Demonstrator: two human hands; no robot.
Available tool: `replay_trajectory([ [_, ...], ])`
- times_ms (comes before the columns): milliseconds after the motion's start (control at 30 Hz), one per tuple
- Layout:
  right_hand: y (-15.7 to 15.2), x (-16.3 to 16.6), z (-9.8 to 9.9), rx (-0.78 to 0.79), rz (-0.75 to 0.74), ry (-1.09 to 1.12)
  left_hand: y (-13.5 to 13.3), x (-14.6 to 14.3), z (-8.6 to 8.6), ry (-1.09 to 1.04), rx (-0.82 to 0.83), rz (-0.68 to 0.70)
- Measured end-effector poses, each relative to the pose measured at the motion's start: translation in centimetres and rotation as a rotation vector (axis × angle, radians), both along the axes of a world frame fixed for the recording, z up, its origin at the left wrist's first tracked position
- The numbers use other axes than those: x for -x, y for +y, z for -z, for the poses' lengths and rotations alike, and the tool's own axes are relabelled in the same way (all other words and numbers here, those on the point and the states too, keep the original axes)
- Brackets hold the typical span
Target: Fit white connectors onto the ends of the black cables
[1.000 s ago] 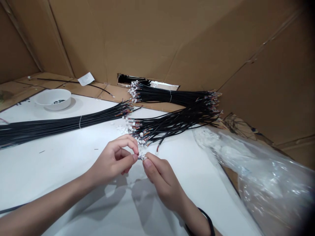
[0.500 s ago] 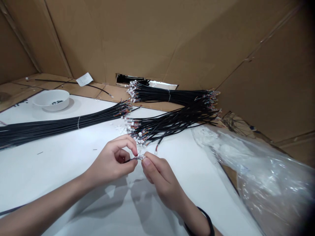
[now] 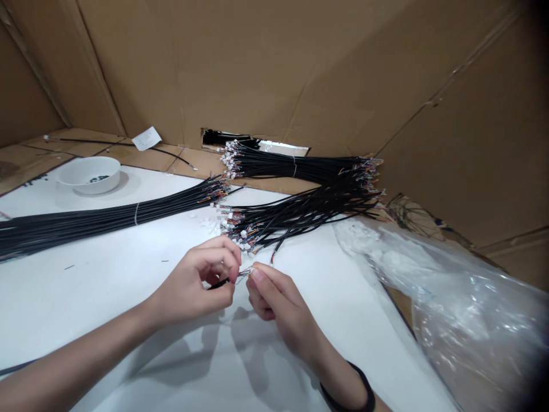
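Note:
My left hand [image 3: 201, 280] pinches a black cable [image 3: 219, 283] close to its end, where thin coloured wires [image 3: 243, 273] fan out of the sheath. The wires run across to my right hand [image 3: 277, 294], whose thumb and forefinger are closed on a small white connector [image 3: 252, 270], mostly hidden by the fingertips. Both hands hover over the white table, a short gap between them. Just beyond lies a loose pile of black cables [image 3: 295, 214] with white connectors at their near left ends.
A tied bundle of cables [image 3: 111, 214] lies at left, another [image 3: 291, 163] at the back. A white bowl [image 3: 90, 174] holds small dark pieces. Loose white connectors [image 3: 210, 226] lie mid-table. At right is a clear plastic bag [image 3: 463, 303]; cardboard walls [image 3: 257, 68] rise behind.
My left fingers have shifted slightly back along the cable, away from my right hand, and more wire shows between them. My right hand keeps its pinch.

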State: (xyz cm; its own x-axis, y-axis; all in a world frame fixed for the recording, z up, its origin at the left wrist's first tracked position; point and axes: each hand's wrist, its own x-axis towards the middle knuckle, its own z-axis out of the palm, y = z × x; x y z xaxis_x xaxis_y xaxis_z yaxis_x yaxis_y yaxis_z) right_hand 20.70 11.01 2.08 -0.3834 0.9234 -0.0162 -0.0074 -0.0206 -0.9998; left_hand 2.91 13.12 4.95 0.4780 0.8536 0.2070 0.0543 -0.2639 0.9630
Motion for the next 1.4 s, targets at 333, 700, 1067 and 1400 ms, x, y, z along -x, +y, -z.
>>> replay_trajectory([
  [333, 0.23, -0.01, -0.37, 0.035, 0.009, 0.036, -0.06, -0.27, 0.41, -0.139, 0.217, -0.020],
  [700, 0.19, -0.04, -0.26, 0.039, 0.005, 0.041, 0.02, -0.12, 0.66, -0.172, 0.189, 0.020],
  [1067, 0.30, 0.19, -0.78, 0.166, -0.027, 0.229, 0.01, 0.16, 0.53, -0.120, 0.311, -0.035],
  [1400, 0.31, 0.29, -0.71, 0.188, -0.005, 0.242, -0.32, -0.18, 0.46, -0.058, 0.088, -0.139],
])
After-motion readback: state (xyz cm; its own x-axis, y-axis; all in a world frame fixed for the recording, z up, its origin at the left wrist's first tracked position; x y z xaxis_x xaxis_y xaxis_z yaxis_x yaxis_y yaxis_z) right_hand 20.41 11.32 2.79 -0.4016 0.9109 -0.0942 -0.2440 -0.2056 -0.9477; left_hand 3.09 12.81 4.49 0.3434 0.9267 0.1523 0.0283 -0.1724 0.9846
